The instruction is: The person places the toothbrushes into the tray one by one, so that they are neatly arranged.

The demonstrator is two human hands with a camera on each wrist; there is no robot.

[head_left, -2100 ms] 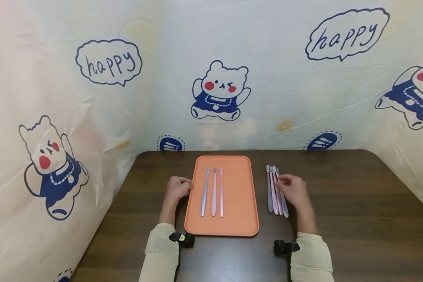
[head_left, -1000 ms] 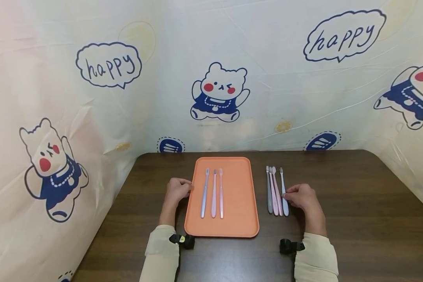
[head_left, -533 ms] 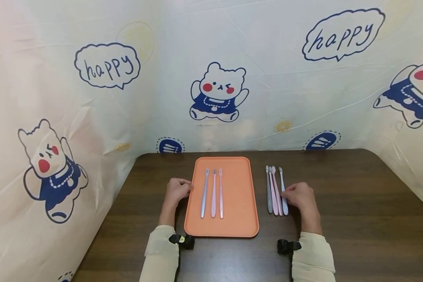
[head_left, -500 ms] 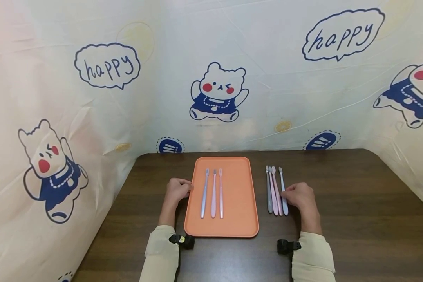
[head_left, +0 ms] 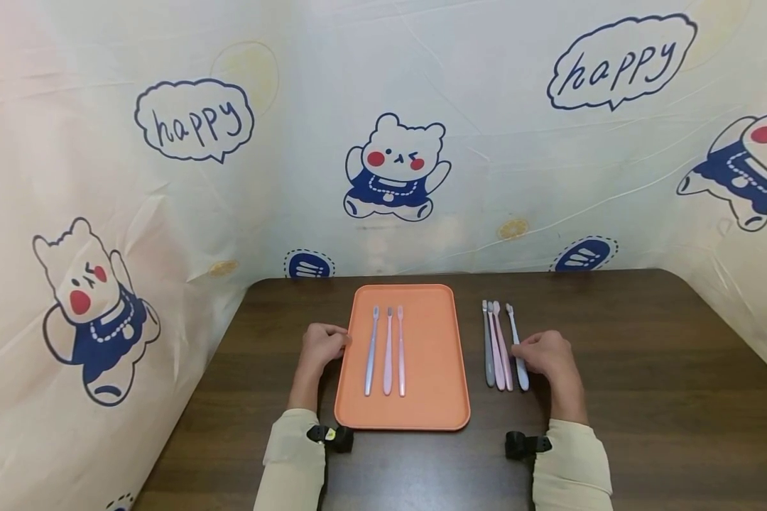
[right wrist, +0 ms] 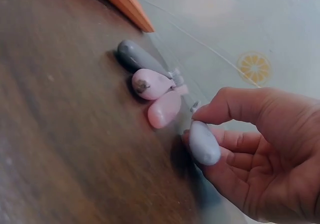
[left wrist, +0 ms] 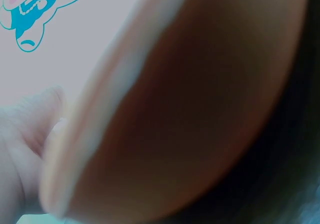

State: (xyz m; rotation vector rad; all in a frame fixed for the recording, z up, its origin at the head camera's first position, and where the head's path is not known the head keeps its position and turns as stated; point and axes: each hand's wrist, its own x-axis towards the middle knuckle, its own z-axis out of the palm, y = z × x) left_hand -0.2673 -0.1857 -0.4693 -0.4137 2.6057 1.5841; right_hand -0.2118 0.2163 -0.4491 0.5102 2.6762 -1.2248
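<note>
My right hand point(head_left: 546, 353) pinches a pale blue toothbrush point(head_left: 521, 370) between thumb and fingers. In the right wrist view the rounded handle end of that toothbrush point(right wrist: 205, 143) points at the camera, just above the table. Left of it lie a grey toothbrush point(head_left: 488, 358) and two pink toothbrushes point(head_left: 498, 362), close together. My left hand point(head_left: 322, 343) holds the left rim of the orange tray point(head_left: 431, 355). On the tray lie a blue toothbrush point(head_left: 371, 355), a lilac toothbrush point(head_left: 387, 358) and a pink toothbrush point(head_left: 401, 355), side by side. The left wrist view is mostly blurred.
The dark wooden table point(head_left: 652, 369) extends on both sides of the tray. Behind it hangs a pale curtain point(head_left: 486, 142) printed with cartoon bears. Black wrist cameras sit on both sleeves.
My right hand has drawn the pale blue toothbrush rightward, away from the grey and pink ones, and its handle end now slants further right. The left hand and the tray stay put.
</note>
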